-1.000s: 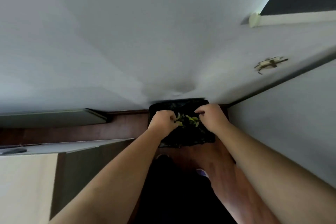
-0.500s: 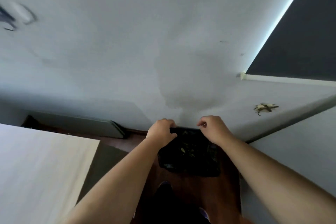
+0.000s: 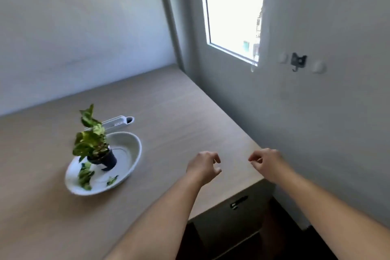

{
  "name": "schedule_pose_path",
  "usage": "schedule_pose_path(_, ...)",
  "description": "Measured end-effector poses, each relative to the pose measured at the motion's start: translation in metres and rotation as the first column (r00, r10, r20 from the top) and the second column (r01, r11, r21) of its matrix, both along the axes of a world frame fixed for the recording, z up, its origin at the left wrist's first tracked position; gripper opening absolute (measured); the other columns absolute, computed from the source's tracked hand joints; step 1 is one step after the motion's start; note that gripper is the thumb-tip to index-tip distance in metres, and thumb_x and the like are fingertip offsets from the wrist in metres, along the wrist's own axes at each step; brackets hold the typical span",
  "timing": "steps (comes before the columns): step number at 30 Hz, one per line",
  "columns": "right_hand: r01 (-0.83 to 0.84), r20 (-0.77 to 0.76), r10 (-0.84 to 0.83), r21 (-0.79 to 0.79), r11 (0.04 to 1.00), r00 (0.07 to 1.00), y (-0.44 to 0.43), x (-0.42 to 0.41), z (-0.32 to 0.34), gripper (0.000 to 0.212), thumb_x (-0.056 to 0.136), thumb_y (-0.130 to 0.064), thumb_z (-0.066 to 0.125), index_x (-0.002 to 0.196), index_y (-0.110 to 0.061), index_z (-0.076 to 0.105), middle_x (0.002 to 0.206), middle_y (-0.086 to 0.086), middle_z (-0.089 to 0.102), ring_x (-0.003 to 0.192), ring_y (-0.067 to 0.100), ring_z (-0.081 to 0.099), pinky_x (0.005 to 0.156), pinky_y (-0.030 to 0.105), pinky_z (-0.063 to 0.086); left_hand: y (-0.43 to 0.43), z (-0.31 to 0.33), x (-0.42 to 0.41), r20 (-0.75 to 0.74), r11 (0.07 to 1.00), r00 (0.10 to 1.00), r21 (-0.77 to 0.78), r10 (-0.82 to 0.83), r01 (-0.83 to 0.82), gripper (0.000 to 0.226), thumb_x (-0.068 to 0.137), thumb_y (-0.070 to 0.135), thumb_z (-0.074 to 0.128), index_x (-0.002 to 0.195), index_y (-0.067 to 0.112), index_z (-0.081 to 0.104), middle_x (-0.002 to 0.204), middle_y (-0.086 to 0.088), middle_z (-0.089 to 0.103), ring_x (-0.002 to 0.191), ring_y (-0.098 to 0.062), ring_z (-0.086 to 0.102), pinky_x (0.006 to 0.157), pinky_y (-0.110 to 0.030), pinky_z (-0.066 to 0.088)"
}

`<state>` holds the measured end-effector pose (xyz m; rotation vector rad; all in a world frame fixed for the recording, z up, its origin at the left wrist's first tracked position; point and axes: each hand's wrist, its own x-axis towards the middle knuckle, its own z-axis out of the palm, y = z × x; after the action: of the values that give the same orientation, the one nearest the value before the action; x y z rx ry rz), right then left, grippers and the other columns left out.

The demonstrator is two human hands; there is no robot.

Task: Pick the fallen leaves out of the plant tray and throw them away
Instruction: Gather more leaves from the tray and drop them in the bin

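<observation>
Hovering empty, half-curled: left hand (image 3: 203, 165), right hand (image 3: 266, 162). Leaves (image 3: 85, 176) in tray (image 3: 135, 155) likely light, limp, tearable; pinch by edges.

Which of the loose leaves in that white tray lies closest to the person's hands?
The small leaf near the tray's front rim, alone on the side toward the left hand; the others cluster further left, beside the pot.

Daylight enters from window (image 3: 232, 10), overexposed to near white; walls read cool grey. Motion blur softens plant (image 3: 90, 139), tray (image 3: 135, 154) and both forearms. Wide-angle lines bow at edges.
</observation>
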<state>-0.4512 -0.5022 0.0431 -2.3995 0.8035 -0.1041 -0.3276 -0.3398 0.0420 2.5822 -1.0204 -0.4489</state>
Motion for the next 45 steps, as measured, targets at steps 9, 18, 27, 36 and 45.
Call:
schedule_pose_path(9, -0.405, -0.045, 0.408, 0.055, 0.912, 0.912, 0.188, 0.173, -0.006, 0.015, 0.084, -0.015, 0.058, 0.089, -0.018, 0.072, 0.094, 0.004, 0.071, 0.082, 0.019, 0.064, 0.074, 0.027, 0.053, 0.225, -0.011, 0.106, -0.043, 0.909, 0.909, 0.050, 0.415, -0.413, 0.025, 0.081, 0.028, 0.065, 0.105, 0.020, 0.067, 0.112, -0.002, 0.069, 0.105, -0.021, 0.063, 0.091, -0.032, 0.053)
schedule_pose_path(18, -0.597, -0.143, 0.603, 0.084, 0.798, 0.785, 0.297, 0.284, -0.037, 0.027, 0.085, -0.012, 0.057, 0.109, -0.019, 0.066, 0.116, 0.005, 0.064, 0.100, 0.020, 0.061, 0.084, 0.028, 0.048, 0.346, -0.038, 0.206, -0.017, 0.834, 0.837, 0.100, 0.547, -0.543, 0.026, 0.083, 0.013, 0.066, 0.109, 0.009, 0.065, 0.121, -0.007, 0.061, 0.109, -0.024, 0.059, 0.081, -0.021, 0.042)
schedule_pose_path(27, -0.631, -0.410, 0.560, -0.050, 0.774, 0.720, 0.348, 0.335, -0.076, 0.051, 0.073, -0.051, 0.068, 0.117, -0.030, 0.052, 0.114, 0.001, 0.050, 0.097, 0.025, 0.059, 0.069, 0.031, 0.047, 0.353, -0.074, 0.262, 0.018, 0.891, 0.925, 0.263, 0.379, -0.370, 0.057, 0.074, 0.039, 0.073, 0.126, 0.025, 0.054, 0.135, -0.004, 0.049, 0.122, -0.028, 0.051, 0.112, -0.040, 0.029)
schedule_pose_path(36, -0.737, -0.383, 0.680, -0.005, 0.676, 0.626, 0.333, 0.345, -0.087, 0.029, 0.077, 0.000, 0.063, 0.101, -0.017, 0.062, 0.109, 0.004, 0.049, 0.078, 0.018, 0.050, 0.056, 0.018, 0.039, 0.352, -0.089, 0.278, 0.046, 0.924, 0.964, 0.277, 0.261, -0.263, 0.033, 0.072, 0.022, 0.071, 0.103, 0.023, 0.059, 0.115, -0.002, 0.058, 0.100, -0.027, 0.060, 0.099, -0.036, 0.035)
schedule_pose_path(45, -0.652, -0.357, 0.618, 0.032, 0.758, 0.701, 0.327, 0.345, -0.087, 0.021, 0.079, 0.002, 0.058, 0.085, -0.009, 0.074, 0.078, -0.005, 0.055, 0.076, 0.012, 0.051, 0.073, 0.024, 0.050, 0.352, -0.093, 0.277, -0.105, 0.944, 0.943, 0.138, 0.316, -0.301, 0.008, 0.081, 0.006, 0.066, 0.087, 0.008, 0.071, 0.095, -0.008, 0.073, 0.091, -0.025, 0.067, 0.075, -0.029, 0.050)
